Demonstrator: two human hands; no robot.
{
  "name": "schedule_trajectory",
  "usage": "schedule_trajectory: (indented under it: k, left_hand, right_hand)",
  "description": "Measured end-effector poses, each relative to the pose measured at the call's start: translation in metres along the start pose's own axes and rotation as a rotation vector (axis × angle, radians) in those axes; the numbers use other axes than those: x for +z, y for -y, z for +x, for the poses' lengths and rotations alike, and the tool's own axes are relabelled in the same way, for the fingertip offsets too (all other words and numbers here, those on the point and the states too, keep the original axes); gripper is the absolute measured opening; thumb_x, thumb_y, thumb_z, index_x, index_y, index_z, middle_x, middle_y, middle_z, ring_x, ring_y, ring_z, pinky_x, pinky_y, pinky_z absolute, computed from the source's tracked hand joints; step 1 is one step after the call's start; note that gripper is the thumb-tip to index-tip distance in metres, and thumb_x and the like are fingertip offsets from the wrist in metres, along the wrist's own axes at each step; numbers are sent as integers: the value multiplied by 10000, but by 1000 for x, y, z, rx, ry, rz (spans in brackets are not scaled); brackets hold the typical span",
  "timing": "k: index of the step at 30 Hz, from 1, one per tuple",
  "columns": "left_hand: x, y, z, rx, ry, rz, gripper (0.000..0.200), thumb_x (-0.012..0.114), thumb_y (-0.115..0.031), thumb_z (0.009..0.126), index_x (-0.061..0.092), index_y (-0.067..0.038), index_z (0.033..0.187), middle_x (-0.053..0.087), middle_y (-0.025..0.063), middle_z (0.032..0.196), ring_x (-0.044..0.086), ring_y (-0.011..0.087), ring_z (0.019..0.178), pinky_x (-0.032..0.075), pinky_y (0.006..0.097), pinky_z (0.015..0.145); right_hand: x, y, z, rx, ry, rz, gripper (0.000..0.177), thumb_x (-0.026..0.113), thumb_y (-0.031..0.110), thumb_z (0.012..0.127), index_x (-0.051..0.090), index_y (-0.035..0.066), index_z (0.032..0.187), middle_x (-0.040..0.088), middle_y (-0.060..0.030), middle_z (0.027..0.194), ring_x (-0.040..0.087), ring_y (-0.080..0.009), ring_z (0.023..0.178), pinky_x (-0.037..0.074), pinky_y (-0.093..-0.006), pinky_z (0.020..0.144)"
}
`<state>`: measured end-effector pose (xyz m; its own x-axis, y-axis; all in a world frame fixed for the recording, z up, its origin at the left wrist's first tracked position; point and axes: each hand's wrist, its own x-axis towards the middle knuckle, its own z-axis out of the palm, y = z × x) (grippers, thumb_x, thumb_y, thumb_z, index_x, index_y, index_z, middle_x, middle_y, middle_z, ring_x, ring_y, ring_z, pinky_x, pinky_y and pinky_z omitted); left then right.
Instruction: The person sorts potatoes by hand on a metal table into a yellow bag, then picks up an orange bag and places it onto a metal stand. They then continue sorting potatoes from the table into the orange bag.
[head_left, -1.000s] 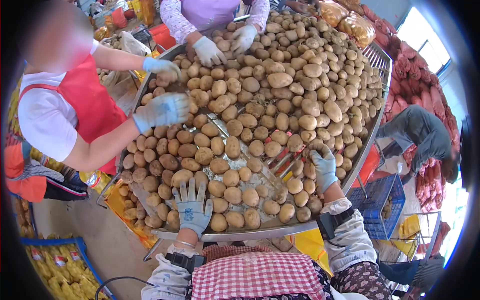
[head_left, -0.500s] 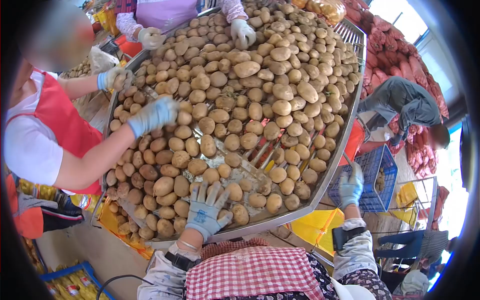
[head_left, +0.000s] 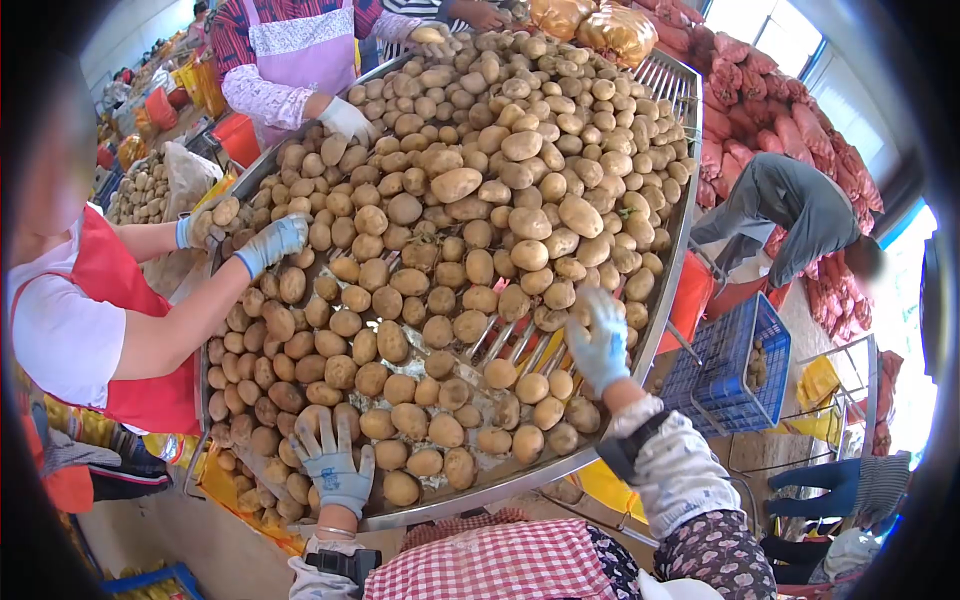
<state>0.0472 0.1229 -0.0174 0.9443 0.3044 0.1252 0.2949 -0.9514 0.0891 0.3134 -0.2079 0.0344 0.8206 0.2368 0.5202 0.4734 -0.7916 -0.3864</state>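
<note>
A thick layer of potatoes (head_left: 456, 184) covers the slatted metal sorting table (head_left: 475, 494). My left hand (head_left: 336, 472), in a pale blue-white glove, lies at the near left edge with its fingers spread on potatoes. My right hand (head_left: 600, 343), gloved the same way, reaches over the right part of the table. Its fingers are stretched out and touch or hover just over potatoes beside the bare slats (head_left: 508, 340). No potato shows in either grasp.
At the left, a co-worker in a red apron (head_left: 135, 330) handles potatoes; another in a lilac apron (head_left: 305, 50) works at the far side. A blue crate (head_left: 735, 370) stands right of the table. Behind it a person bends near red sacks (head_left: 775, 95).
My right hand has come from beyond the right rim in over the potatoes. My left hand has shifted left along the near edge. The co-workers' hands have moved too.
</note>
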Motion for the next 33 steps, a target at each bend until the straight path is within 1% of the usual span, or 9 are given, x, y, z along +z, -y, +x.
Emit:
schedule_trajectory:
  k: [2, 4, 8, 10, 13, 20, 24, 28, 33]
  left_hand:
    - [0, -7, 4, -71, -8, -10, 687, 560, -378, 790, 401, -102, 1398, 264, 143, 1500, 83, 454, 1394, 0, 606, 1113]
    - [0, -8, 6, -92, -3, -19, 669, 560, -368, 791, 415, -100, 1387, 273, 143, 1495, 81, 454, 1395, 1, 601, 1113]
    - [6, -7, 6, -91, -27, -18, 681, 593, -393, 769, 443, -110, 1370, 278, 127, 1495, 72, 446, 1396, -5, 604, 1114]
    - [4, -8, 4, -100, -21, -10, 678, 597, -386, 768, 443, -117, 1372, 278, 125, 1496, 78, 447, 1394, -5, 604, 1115]
    - [6, -7, 4, -101, -13, -11, 674, 593, -386, 773, 441, -122, 1374, 279, 125, 1498, 86, 450, 1393, 2, 609, 1114]
    - [4, -7, 4, -102, -5, -1, 673, 561, -363, 789, 409, -123, 1399, 279, 129, 1499, 86, 454, 1400, 20, 613, 1104]
    - [4, -10, 7, -120, -5, -28, 663, 559, -366, 790, 419, -133, 1395, 276, 134, 1500, 75, 461, 1400, 14, 619, 1102]
    - [7, -8, 4, -127, -2, -1, 654, 569, -406, 791, 442, -150, 1379, 283, 133, 1499, 81, 476, 1390, 27, 634, 1100]
    - [5, -10, 5, -129, 3, 12, 656, 569, -405, 789, 440, -156, 1383, 282, 129, 1501, 90, 461, 1394, 22, 627, 1103]
  right_hand:
    - [34, -42, 30, 219, -138, -192, 505, 601, 265, 828, 494, 84, 1286, 467, -204, 1344, 422, -406, 1241, 340, -454, 1051]
    - [52, -34, 22, 331, 167, -352, 591, 543, 395, 875, 412, 109, 1376, 405, -201, 1405, 354, -418, 1297, 287, -440, 1094]
    - [9, 24, -11, -31, 396, 29, 495, 653, 269, 816, 536, 89, 1262, 575, -212, 1201, 512, -350, 1186, 384, -429, 1024]
    - [0, 17, 4, 52, 205, 336, 308, 677, 213, 767, 660, 86, 1046, 670, -160, 923, 626, -331, 940, 473, -404, 894]
    - [19, -35, 64, 107, -129, -166, 630, 697, 279, 761, 470, 35, 1296, 497, -203, 1313, 469, -377, 1194, 377, -437, 1007]
    - [27, -35, 84, 351, 278, -286, 745, 759, 414, 672, 475, 60, 1263, 539, -199, 1213, 500, -371, 1142, 406, -441, 977]
    - [22, -28, 77, 198, 256, -58, 701, 765, 352, 663, 485, 88, 1249, 552, -184, 1174, 524, -382, 1090, 442, -444, 933]
    - [38, -3, 109, 2, 305, -503, 639, 686, 275, 725, 465, 123, 1305, 548, -154, 1200, 531, -377, 1095, 474, -460, 878]
    - [41, 10, 170, 130, 858, -689, 640, 630, 336, 770, 441, 113, 1339, 608, -129, 1186, 575, -323, 1107, 472, -438, 895]
